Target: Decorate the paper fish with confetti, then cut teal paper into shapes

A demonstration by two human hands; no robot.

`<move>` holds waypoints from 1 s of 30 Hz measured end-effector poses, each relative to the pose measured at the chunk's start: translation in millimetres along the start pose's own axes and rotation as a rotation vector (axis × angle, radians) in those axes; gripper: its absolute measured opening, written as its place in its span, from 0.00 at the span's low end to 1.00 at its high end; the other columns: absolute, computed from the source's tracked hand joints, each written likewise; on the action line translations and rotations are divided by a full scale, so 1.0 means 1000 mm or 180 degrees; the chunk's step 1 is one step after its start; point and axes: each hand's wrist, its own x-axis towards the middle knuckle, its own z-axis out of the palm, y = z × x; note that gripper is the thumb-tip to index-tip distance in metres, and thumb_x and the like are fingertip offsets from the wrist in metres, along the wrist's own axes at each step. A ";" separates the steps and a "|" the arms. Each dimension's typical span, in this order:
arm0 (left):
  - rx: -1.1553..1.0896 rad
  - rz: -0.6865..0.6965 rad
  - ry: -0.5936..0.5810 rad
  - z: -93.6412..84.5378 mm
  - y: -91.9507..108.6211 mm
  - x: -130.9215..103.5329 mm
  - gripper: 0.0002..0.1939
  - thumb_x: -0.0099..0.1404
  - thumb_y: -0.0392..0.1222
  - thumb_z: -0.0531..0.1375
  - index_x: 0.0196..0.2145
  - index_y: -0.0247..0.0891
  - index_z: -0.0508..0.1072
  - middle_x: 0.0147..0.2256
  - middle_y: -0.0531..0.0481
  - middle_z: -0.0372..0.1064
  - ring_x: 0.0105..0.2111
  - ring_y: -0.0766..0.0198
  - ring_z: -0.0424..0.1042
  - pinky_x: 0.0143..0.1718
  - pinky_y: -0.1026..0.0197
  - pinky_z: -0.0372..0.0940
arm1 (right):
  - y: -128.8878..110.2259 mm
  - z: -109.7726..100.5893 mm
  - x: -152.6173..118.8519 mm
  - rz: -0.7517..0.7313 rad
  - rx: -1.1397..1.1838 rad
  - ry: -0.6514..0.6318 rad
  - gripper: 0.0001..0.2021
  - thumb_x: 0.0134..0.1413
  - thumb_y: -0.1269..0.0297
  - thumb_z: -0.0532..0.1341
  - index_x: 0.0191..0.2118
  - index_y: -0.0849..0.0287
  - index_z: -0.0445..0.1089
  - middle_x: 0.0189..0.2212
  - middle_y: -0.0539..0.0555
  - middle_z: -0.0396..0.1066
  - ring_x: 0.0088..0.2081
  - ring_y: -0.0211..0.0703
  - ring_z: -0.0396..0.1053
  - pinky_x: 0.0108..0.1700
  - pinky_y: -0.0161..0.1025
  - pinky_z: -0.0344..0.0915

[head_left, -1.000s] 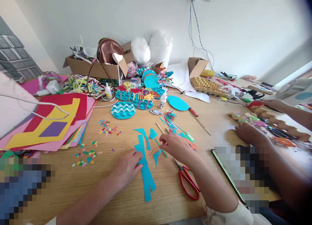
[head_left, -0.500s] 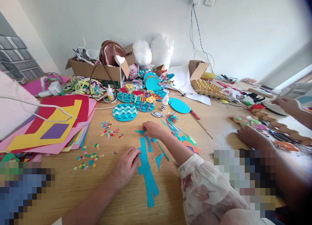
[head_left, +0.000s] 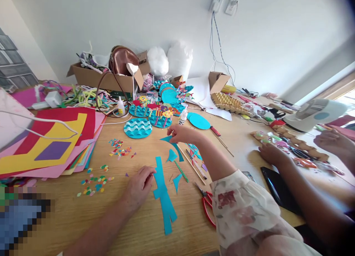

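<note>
My right hand [head_left: 181, 134], in a floral sleeve, is closed in a pinch on a pointed blue paper scrap [head_left: 166, 138] that has a curved tail. Beside a long, notched blue paper strip [head_left: 163, 193] rests my left hand [head_left: 141, 185]. Its fingers are curled, their tips at or near the strip's edge, and the inside of the hand is hidden. Between the hands lie small blue scraps [head_left: 177, 181] and a thin green stem [head_left: 181, 171] with a blue piece at its top. Red-handled scissors [head_left: 207, 206] lie partly under my right sleeve.
Coloured paper sheets [head_left: 69, 137] are stacked at left, near loose paper confetti [head_left: 97, 184]. Blue ovals [head_left: 199, 121], glue bottles [head_left: 183, 116] and a box [head_left: 102, 80] stand farther back. At right are another person's hands [head_left: 273, 154] and a black phone [head_left: 279, 189].
My right hand has moved away from me and slightly right, with the blue scrap. My left hand stays by the strip. More of the scissors and sticks show, and the view has shifted right.
</note>
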 end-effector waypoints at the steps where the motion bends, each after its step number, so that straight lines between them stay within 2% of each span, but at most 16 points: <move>1: -0.0101 -0.0090 0.0039 -0.002 0.002 0.000 0.08 0.60 0.37 0.50 0.32 0.38 0.68 0.29 0.49 0.68 0.28 0.62 0.67 0.30 0.61 0.62 | -0.001 -0.007 -0.010 -0.0018 0.0092 0.0093 0.14 0.43 0.73 0.59 0.40 0.61 0.65 0.24 0.48 0.69 0.25 0.35 0.66 0.23 0.29 0.57; 3: -0.0432 -0.0327 0.0106 -0.008 0.009 0.002 0.07 0.59 0.41 0.51 0.32 0.39 0.68 0.27 0.51 0.66 0.26 0.64 0.65 0.27 0.63 0.61 | -0.004 -0.014 -0.032 -0.0113 0.0387 0.0275 0.10 0.45 0.72 0.57 0.37 0.60 0.65 0.22 0.46 0.67 0.24 0.33 0.65 0.23 0.28 0.56; 5: -0.0899 -0.0612 0.0118 -0.016 0.021 0.006 0.09 0.59 0.45 0.52 0.33 0.38 0.68 0.26 0.51 0.65 0.25 0.64 0.64 0.25 0.64 0.60 | -0.006 -0.010 -0.051 -0.0357 0.1302 0.0440 0.06 0.43 0.72 0.58 0.32 0.60 0.65 0.20 0.45 0.65 0.22 0.32 0.64 0.24 0.29 0.58; 7: -0.1349 -0.0806 0.0069 -0.024 0.036 0.011 0.12 0.59 0.47 0.53 0.34 0.37 0.68 0.28 0.50 0.65 0.27 0.64 0.65 0.27 0.63 0.61 | -0.009 0.004 -0.064 -0.0494 0.2054 0.0433 0.04 0.43 0.69 0.59 0.29 0.60 0.64 0.19 0.45 0.66 0.21 0.32 0.64 0.23 0.29 0.58; 10: -0.1809 -0.0910 -0.0172 -0.027 0.054 0.018 0.15 0.58 0.49 0.54 0.37 0.37 0.69 0.31 0.49 0.67 0.32 0.62 0.66 0.30 0.63 0.62 | -0.017 0.033 -0.073 -0.0362 0.2555 0.0500 0.03 0.43 0.67 0.58 0.26 0.60 0.62 0.16 0.45 0.65 0.19 0.32 0.64 0.20 0.28 0.55; 13: -0.1918 -0.0904 -0.0392 -0.019 0.061 0.021 0.12 0.53 0.50 0.58 0.28 0.37 0.68 0.23 0.54 0.62 0.24 0.66 0.62 0.25 0.65 0.58 | -0.031 0.061 -0.079 -0.0273 0.2701 0.0752 0.03 0.44 0.69 0.58 0.25 0.59 0.61 0.17 0.44 0.63 0.19 0.32 0.63 0.22 0.29 0.57; 15: -0.1872 -0.0996 -0.0395 -0.013 0.060 0.019 0.13 0.50 0.50 0.60 0.21 0.38 0.64 0.18 0.58 0.55 0.20 0.69 0.56 0.21 0.66 0.53 | -0.037 0.074 -0.089 -0.0239 0.2356 0.0950 0.02 0.46 0.69 0.57 0.26 0.59 0.62 0.18 0.45 0.63 0.21 0.33 0.64 0.23 0.30 0.57; 17: -0.1793 -0.1136 -0.0335 -0.013 0.059 0.015 0.13 0.49 0.49 0.59 0.18 0.38 0.62 0.18 0.58 0.53 0.20 0.69 0.54 0.21 0.67 0.52 | -0.037 0.084 -0.106 -0.0181 0.1714 0.1164 0.01 0.48 0.69 0.57 0.28 0.58 0.63 0.20 0.46 0.65 0.24 0.34 0.64 0.25 0.30 0.55; 19: -0.1653 -0.1215 -0.0268 -0.017 0.057 0.011 0.13 0.50 0.48 0.59 0.18 0.39 0.62 0.18 0.58 0.53 0.21 0.69 0.54 0.22 0.66 0.52 | -0.028 0.090 -0.129 0.0045 0.0991 0.1197 0.00 0.49 0.68 0.57 0.30 0.57 0.63 0.23 0.46 0.67 0.27 0.35 0.64 0.27 0.31 0.54; 23: -0.1501 -0.1234 -0.0150 -0.030 0.053 0.005 0.11 0.53 0.47 0.57 0.21 0.38 0.64 0.20 0.57 0.56 0.23 0.68 0.54 0.25 0.66 0.53 | 0.009 0.103 -0.172 0.0943 -0.0220 0.0524 0.03 0.47 0.70 0.57 0.31 0.57 0.65 0.29 0.51 0.71 0.30 0.40 0.68 0.27 0.33 0.51; 25: -0.1571 -0.1246 -0.0172 -0.032 0.051 0.003 0.10 0.55 0.47 0.57 0.23 0.38 0.65 0.22 0.56 0.58 0.25 0.67 0.55 0.27 0.66 0.55 | 0.026 0.110 -0.185 0.1296 -0.0651 0.0321 0.04 0.52 0.69 0.54 0.31 0.57 0.65 0.32 0.54 0.72 0.31 0.43 0.70 0.26 0.34 0.49; 27: -0.1615 -0.1244 -0.0216 -0.031 0.048 0.003 0.10 0.56 0.47 0.56 0.23 0.38 0.64 0.23 0.56 0.58 0.25 0.67 0.56 0.28 0.66 0.55 | 0.035 0.115 -0.191 0.1486 -0.0788 0.0214 0.07 0.56 0.67 0.50 0.32 0.57 0.65 0.33 0.56 0.72 0.33 0.46 0.71 0.26 0.35 0.49; 30: -0.1627 -0.1230 -0.0266 -0.028 0.048 0.003 0.11 0.58 0.47 0.55 0.23 0.38 0.63 0.22 0.57 0.56 0.25 0.68 0.55 0.29 0.66 0.56 | 0.038 0.119 -0.190 0.1714 -0.0758 0.0200 0.07 0.56 0.67 0.50 0.33 0.58 0.64 0.33 0.57 0.73 0.35 0.50 0.72 0.26 0.35 0.49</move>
